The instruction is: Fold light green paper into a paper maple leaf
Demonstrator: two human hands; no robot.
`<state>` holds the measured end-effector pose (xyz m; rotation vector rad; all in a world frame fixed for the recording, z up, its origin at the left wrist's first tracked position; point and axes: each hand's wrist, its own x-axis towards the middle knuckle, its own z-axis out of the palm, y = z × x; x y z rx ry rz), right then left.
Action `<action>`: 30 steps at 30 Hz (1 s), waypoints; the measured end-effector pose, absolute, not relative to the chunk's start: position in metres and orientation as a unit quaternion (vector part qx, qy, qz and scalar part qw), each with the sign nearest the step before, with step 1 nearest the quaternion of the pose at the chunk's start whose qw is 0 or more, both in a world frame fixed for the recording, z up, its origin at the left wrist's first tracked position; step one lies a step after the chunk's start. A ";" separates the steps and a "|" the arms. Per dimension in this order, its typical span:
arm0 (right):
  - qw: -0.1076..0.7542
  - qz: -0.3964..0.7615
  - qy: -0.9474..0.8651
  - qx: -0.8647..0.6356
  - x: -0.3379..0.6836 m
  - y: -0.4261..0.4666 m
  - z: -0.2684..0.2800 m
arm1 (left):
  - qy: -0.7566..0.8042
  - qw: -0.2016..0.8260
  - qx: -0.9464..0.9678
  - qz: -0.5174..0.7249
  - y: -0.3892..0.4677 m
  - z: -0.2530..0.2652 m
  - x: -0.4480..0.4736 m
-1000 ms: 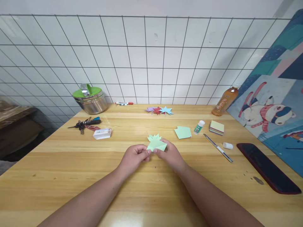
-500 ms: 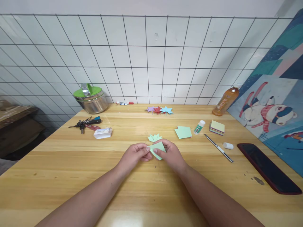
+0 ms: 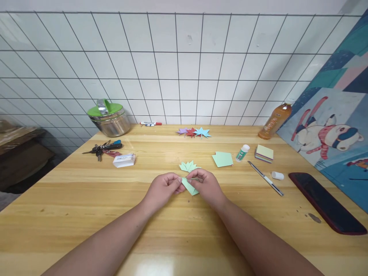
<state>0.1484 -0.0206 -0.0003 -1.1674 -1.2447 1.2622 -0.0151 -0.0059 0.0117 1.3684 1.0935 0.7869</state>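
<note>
A light green sheet of paper, partly folded, is held between my two hands low over the table. My left hand pinches its left corner between thumb and fingers. On the other side, my right hand has thumb and fingertips closed on the paper's upper edge, covering its right part. Just beyond my fingers lies a folded green paper piece with several points. To the right rest loose green paper sheets.
Purple, red and blue paper leaves lie near the tiled wall. On the right are a glue stick, its cap, a craft knife, a sticky-note stack, a bottle and a phone. Keys, an eraser and a pot stand left.
My right thumb and fingers have shifted to the paper's upper edge, and a flap there is now bent over. My left hand keeps its pinch. The view has tilted slightly.
</note>
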 end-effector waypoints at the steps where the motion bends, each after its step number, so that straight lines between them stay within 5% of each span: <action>1: 0.487 0.506 -0.520 -0.487 0.148 -0.021 0.001 | 0.465 0.581 0.578 0.336 -0.006 0.012 -0.015; 10: 0.482 0.455 -0.548 -0.509 0.147 -0.024 0.002 | 0.466 0.621 0.534 0.334 -0.006 0.013 -0.012; 30: 0.453 0.591 -0.459 -0.484 0.148 -0.022 0.006 | 0.422 0.705 0.485 0.300 -0.001 0.009 -0.021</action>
